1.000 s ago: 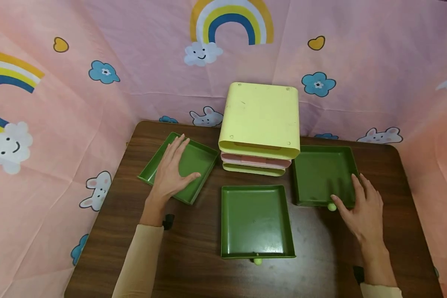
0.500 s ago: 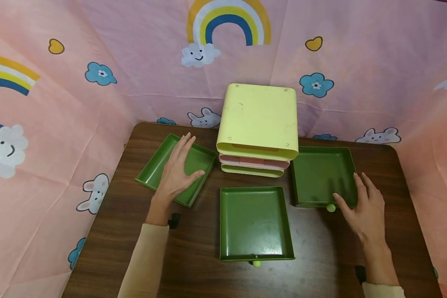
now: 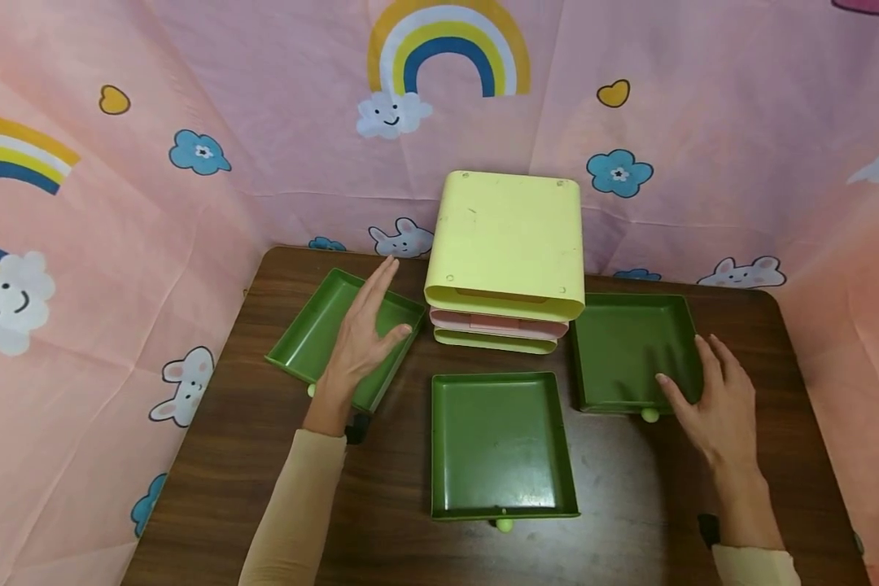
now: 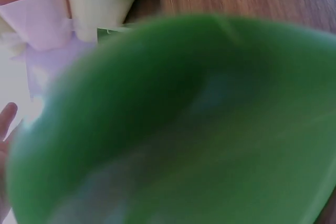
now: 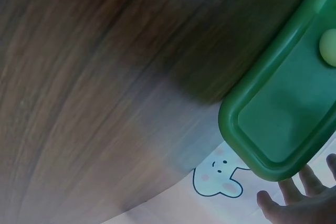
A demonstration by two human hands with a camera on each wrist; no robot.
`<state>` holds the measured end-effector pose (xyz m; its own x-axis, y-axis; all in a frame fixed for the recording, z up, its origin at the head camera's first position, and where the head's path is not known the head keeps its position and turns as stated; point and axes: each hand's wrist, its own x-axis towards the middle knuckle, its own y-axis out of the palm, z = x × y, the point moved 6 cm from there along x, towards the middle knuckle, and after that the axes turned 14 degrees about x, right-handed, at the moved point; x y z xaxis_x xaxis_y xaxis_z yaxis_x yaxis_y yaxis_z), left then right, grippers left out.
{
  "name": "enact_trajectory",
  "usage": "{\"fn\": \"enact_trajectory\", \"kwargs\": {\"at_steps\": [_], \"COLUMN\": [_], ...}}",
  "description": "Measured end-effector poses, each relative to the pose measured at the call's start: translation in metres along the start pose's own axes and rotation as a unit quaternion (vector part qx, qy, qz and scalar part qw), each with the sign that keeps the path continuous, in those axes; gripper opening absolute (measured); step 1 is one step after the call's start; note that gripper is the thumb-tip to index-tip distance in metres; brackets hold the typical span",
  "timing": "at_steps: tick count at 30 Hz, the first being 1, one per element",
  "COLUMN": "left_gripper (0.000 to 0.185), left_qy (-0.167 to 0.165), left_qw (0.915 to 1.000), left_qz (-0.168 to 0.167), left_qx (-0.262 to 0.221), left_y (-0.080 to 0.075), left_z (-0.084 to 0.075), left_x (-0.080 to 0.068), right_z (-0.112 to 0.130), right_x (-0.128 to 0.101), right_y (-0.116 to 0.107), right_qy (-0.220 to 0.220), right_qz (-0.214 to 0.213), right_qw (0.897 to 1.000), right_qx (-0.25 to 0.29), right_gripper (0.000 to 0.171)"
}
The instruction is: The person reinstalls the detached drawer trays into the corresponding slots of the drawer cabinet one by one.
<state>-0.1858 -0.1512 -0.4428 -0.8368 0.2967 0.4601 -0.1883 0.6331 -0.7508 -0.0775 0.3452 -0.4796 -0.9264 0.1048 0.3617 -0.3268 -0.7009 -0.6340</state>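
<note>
Three shallow green drawers with pale green knobs lie out on a brown table. My left hand (image 3: 366, 334) hovers, fingers straight, over the angled left drawer (image 3: 315, 325); whether it touches cannot be told. Close to the camera, that drawer's front (image 4: 210, 119) blurs across much of the left wrist view. My right hand (image 3: 721, 415), fingers loosely bent and holding nothing, is beside the front right corner of the right drawer (image 3: 626, 350). In the right wrist view, fingers (image 5: 291, 192) show just past the drawer's rounded front (image 5: 278, 119). Between the hands sits the middle drawer (image 3: 498, 439).
A stacked yellow and pink drawer cabinet (image 3: 509, 244) stands at the back centre, its slots facing me. Pink printed cloth (image 3: 300, 81) hangs behind the table and along both sides. Bare wood (image 3: 381, 521) shows at the front of the table.
My left hand has shifted right across the left drawer, exposing its knob. The right hand has barely moved. The drawers and cabinet stay in place; the head view has tilted slightly.
</note>
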Motion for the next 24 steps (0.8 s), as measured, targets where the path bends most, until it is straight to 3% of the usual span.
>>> {"fn": "enact_trajectory", "kwargs": {"at_steps": [8,15,24], "left_gripper": [0.098,0.100,0.099], "left_qy": [0.007,0.018,0.021], "left_qw": [0.9997,0.9984,0.9970], "left_qz": [-0.019,-0.009,-0.010], "left_qx": [-0.017,-0.053,-0.074], "left_y": [-0.002,0.001,0.002], "left_z": [-0.001,-0.003,-0.008], "left_x": [0.008,0.020,0.024], "right_z": [-0.009,-0.024,-0.031], "right_x": [0.006,0.008,0.008], "right_y": [-0.001,0.001,0.002], "right_qy": [0.024,0.065,0.079], "right_qz": [0.016,0.035,0.038], "right_qw": [1.000,0.997,0.996], "right_qx": [-0.005,0.006,0.015], "right_gripper": [0.078,0.077,0.074]}}
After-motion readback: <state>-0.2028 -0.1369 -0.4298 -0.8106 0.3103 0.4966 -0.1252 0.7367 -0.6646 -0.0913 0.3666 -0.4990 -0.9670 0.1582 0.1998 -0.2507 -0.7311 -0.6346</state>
